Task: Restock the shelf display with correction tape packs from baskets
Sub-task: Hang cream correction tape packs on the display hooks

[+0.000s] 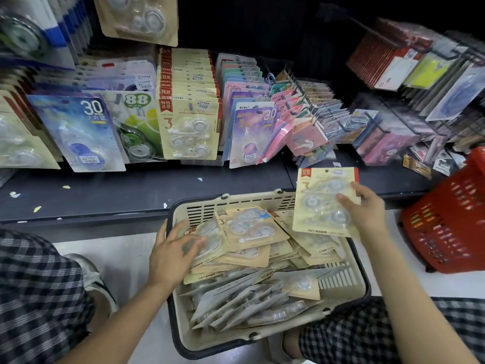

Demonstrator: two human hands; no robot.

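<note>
- Two knees in checked cloth frame the bottom edge, with one shoe (95,281) showing by the left knee.
- One beige basket (359,278) sits on the floor between the knees, heaped with correction tape packs too many and too overlapped to count.
- One left hand (174,254) lies on the pile, its fingers (193,241) spread nearly straight and resting on a pack (210,241) at the left side of the basket, not curled round it.
- One right hand (366,210) holds a single pack (324,200) upright above the basket's far right corner, thumb on the front and the other fingers behind its right edge; three clear tape cases show on the card.
- One red basket (451,227) stands to the right, apart from the beige one.
- One dark shelf (136,190) runs behind, carrying a row of matching packs (190,127) among other hanging stationery.
</note>
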